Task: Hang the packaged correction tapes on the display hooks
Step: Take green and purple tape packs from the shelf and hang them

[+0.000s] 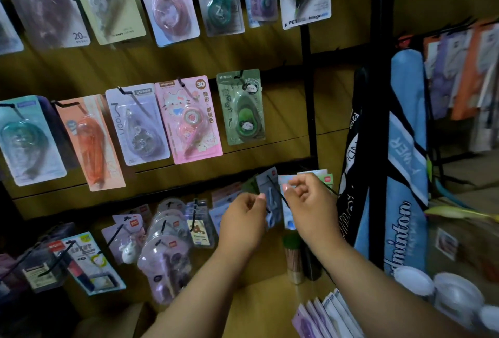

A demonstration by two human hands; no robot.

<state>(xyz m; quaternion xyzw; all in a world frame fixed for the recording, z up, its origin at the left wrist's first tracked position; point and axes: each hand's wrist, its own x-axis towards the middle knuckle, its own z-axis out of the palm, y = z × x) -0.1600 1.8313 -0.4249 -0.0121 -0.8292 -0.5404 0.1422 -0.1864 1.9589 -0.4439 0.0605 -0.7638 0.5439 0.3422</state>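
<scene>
The wooden display wall [243, 51] is pretty loaded, with packaged correction tapes hanging off black hooks in three rows, like the pink cat pack [189, 119] and the green panda pack [241, 107] in the middle row, plus a stack of loose packs [324, 316] lying at the bottom edge. Both forearms reach up toward the lowest row, where a pale blue pack [271, 197] sits on a black hook [278, 192] between the hands. The left hand [244, 219] has its fingers curled, seemingly pinching that pack's edge, while the right hand [307, 202] is loosely curled with thumb and forefinger close together right by the hook, though whether they're actually gripping it is hard to tell.
</scene>
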